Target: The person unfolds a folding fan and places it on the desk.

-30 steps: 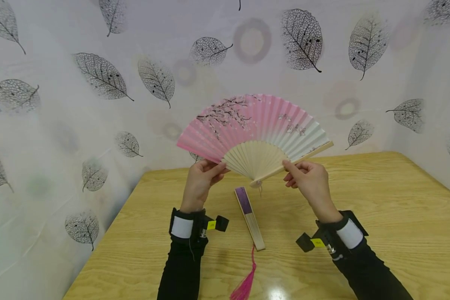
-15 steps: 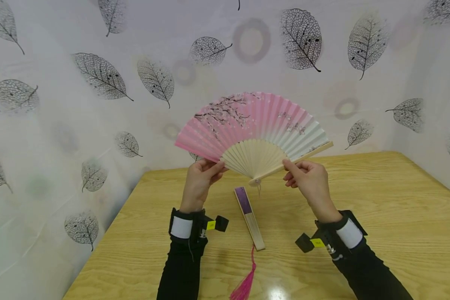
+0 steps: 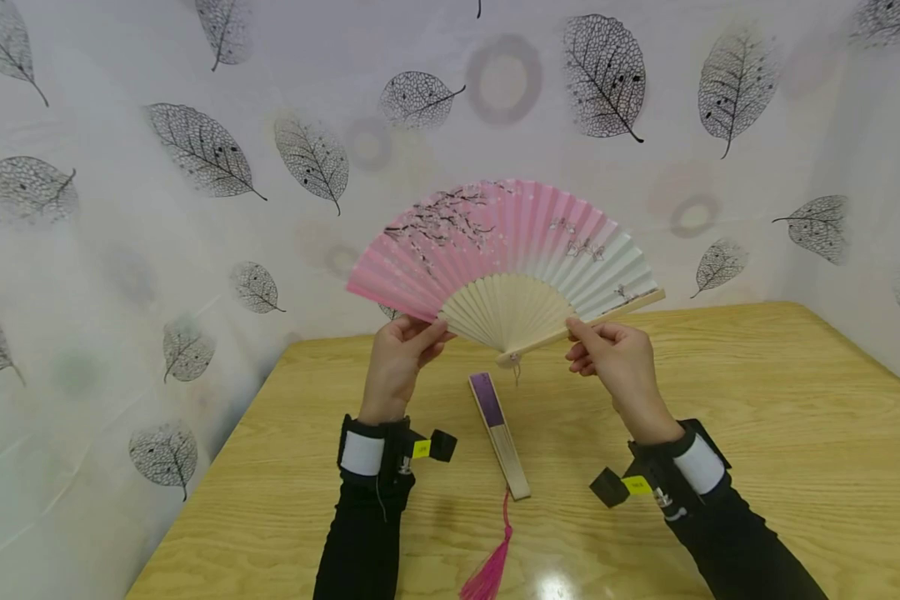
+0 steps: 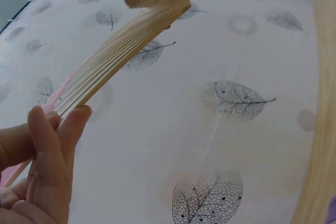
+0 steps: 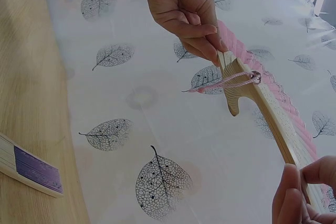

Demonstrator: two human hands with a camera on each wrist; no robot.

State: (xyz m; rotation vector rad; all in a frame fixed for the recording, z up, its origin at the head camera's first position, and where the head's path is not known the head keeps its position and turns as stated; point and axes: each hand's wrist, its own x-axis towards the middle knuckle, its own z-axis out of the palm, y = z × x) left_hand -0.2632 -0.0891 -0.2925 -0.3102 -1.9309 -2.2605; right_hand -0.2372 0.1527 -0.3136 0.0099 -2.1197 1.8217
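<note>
A pink-and-white folding fan (image 3: 506, 250) with blossom branches and pale wooden ribs is spread wide, held up above the table. My left hand (image 3: 399, 367) pinches its left edge between thumb and fingers; the left wrist view shows the ribs (image 4: 121, 51) running up from those fingers. On the other side my right hand (image 3: 618, 367) pinches the wooden right guard. A short pink cord loop (image 5: 231, 81) hangs at the pivot in the right wrist view. Below, between my forearms, a folded fan (image 3: 499, 437) with a purple band lies on the table.
A magenta tassel (image 3: 487, 567) trails from the folded fan toward the near edge. Behind the wooden table (image 3: 765, 375) hangs a pale curtain (image 3: 435, 158) printed with dark skeleton leaves. Each wrist wears a black strap with a small camera.
The spread fan has risen slightly, and its left edge has shifted a little to the left, opening it slightly wider. Both hands keep their grip; the folded fan stays put.
</note>
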